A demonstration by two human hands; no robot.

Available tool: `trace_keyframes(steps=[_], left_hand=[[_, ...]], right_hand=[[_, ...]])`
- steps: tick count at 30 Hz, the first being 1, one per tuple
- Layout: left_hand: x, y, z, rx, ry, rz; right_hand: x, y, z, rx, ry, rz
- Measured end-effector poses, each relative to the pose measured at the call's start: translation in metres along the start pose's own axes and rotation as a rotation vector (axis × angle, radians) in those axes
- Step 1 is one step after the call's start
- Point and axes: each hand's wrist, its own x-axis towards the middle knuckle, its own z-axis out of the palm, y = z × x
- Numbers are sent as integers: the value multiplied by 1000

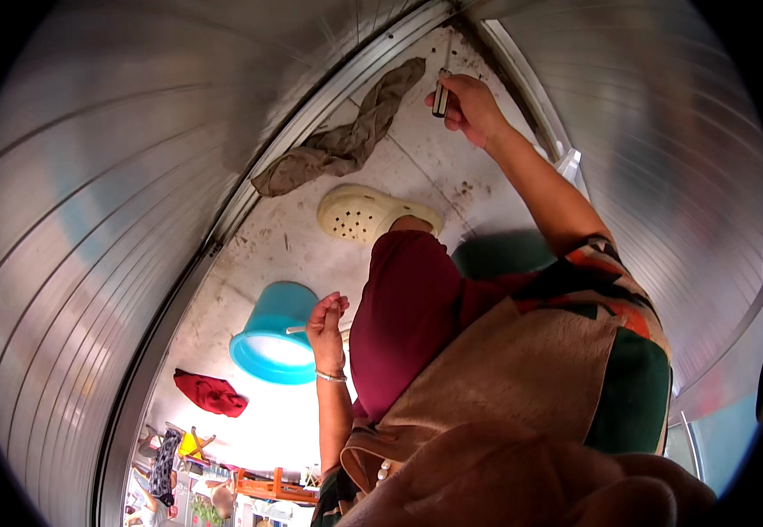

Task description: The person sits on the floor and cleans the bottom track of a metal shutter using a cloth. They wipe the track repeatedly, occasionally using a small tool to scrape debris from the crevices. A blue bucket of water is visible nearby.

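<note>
My right hand (pixel 470 109) grips a screwdriver by its dark, pale-striped handle (pixel 441 99). Its thin shaft points at the grimy floor corner between two metal panels. Beside the blue plastic bucket (pixel 282 306) is my left hand (pixel 326 323), fingers curled, a bangle on the wrist. A short white rod (pixel 295 329) shows next to these fingers; whether they hold it or it belongs to the bucket, I cannot tell. The bucket's inside looks bright white. Along the left panel's base lies a twisted grey-brown cloth (pixel 355 141).
Ribbed metal panels rise at the left (pixel 91 230) and right (pixel 671 165). My foot, in a cream clog (pixel 361 214), rests on the stained tile floor (pixel 414 158). A red cloth (pixel 210 393) lies past the bucket. Farther off are an orange stool (pixel 276 486) and people.
</note>
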Motion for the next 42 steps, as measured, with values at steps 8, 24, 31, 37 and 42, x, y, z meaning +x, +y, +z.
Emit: trace_keyframes(steps=[8, 24, 31, 37, 42], left_hand=[[37, 48, 61, -4, -148, -20], [85, 36, 50, -692, -79, 25], [70, 10, 35, -710, -44, 13], [72, 3, 38, -719, -67, -2], [65, 7, 44, -689, -49, 2]], right_hand=[[-40, 65, 32, -697, -656, -113], [113, 87, 7, -1220, 147, -628], [83, -8, 3, -105, 382, -489], [104, -73, -40, -1557, 358, -1273], [124, -61, -50, -2470, 163, -1347]])
